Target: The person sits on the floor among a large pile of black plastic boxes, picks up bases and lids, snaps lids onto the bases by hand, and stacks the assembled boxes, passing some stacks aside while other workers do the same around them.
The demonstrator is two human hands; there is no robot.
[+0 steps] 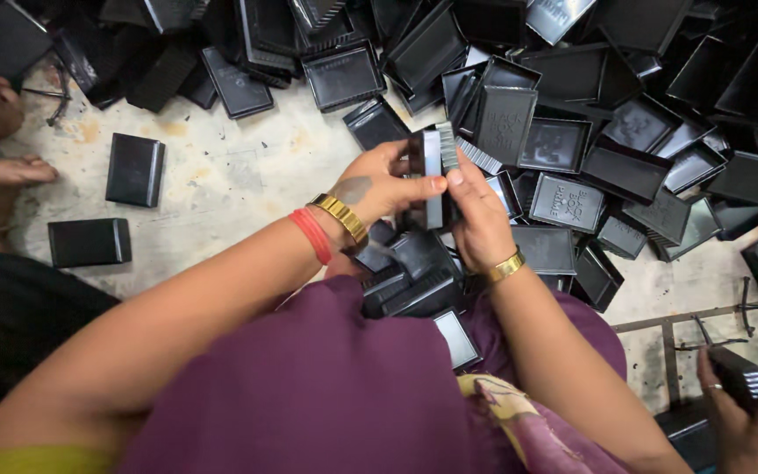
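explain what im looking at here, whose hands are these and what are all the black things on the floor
This is one picture from a camera worn on a person's head, looking down at their own lap. The left hand and right hand meet on a small black box piece, gripping it together. A large pile of black plastic trays and lids covers the concrete floor. Two closed black boxes lie apart at the left. Another person's hand, lower right, holds a similar black piece.
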